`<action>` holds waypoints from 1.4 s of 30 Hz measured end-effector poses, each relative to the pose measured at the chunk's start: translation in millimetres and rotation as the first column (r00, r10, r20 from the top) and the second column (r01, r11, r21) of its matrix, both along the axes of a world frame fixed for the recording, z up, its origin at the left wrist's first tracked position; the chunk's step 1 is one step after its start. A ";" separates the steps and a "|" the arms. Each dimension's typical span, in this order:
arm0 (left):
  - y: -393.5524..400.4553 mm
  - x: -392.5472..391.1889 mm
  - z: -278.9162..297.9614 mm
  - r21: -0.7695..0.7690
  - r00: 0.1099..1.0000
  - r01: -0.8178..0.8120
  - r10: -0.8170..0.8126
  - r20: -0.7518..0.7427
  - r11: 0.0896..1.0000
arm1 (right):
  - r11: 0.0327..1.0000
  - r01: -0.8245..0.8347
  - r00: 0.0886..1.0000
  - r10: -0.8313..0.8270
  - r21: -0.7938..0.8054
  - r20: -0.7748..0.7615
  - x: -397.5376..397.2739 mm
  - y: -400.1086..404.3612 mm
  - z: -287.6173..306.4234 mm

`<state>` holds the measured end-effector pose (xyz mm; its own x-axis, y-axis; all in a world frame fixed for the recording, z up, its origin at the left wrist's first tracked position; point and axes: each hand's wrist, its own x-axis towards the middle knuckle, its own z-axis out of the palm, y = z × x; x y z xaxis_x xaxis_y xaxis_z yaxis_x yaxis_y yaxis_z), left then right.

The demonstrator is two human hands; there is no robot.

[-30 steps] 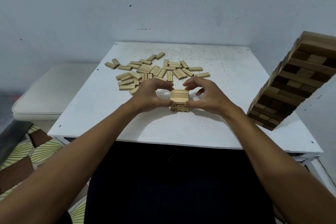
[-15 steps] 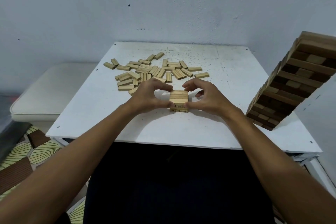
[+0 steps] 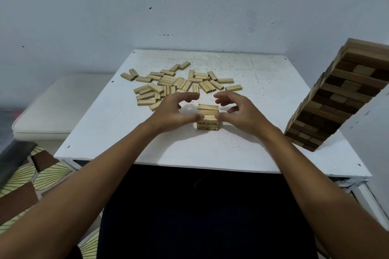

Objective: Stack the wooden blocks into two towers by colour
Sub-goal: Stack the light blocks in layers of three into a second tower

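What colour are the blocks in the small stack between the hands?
Light, pale wood, seen in the head view: small stack.

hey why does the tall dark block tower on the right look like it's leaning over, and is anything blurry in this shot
Head view: wide-angle distortion tilts the dark tower at the frame edge, so true lean can't be judged. Head view: the left hand and right hand look slightly motion-blurred beside the small light stack. Head view: dim, soft shadows on the white table.

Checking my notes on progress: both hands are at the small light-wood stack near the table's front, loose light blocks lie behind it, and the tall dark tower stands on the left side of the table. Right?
One slip: the tall dark tower stands on the right side of the table, as the head view shows. The rest holds: left hand and right hand flank the small light-wood stack, loose light blocks behind.
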<state>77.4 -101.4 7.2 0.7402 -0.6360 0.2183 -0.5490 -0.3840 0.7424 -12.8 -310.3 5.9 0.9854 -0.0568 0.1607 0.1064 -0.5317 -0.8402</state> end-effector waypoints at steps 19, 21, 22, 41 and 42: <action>-51.1 -57.3 -13.3 -0.553 0.736 -0.505 -0.004 -0.677 0.663 | 0.548 0.293 0.921 -0.381 0.784 -0.078 2.0 78.1 -14.5; -52.7 -61.2 -11.7 -0.560 0.751 -0.505 0.015 -0.660 0.657 | 0.535 0.302 0.913 -0.400 0.789 -0.078 3.9 80.7 -15.4; -53.5 -63.2 -10.4 -0.568 0.759 -0.504 0.019 -0.651 0.650 | 0.537 0.308 0.910 -0.406 0.785 -0.080 4.1 81.8 -16.0; -5.1 -5.6 -8.8 -0.166 0.938 0.050 -0.103 -0.331 0.985 | 0.975 -0.008 0.995 0.030 0.220 -0.095 -10.2 13.5 -15.0; -5.5 -4.6 -8.5 -0.166 0.937 0.052 -0.106 -0.333 0.985 | 0.972 -0.005 0.996 0.026 0.234 -0.087 -9.8 13.1 -16.0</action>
<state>72.8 -106.9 -1.4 0.7357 -0.6745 0.0623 -0.2783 -0.2171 0.9356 -22.6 -297.2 -10.2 0.9961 -0.0672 0.0562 0.0320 -0.3189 -0.9473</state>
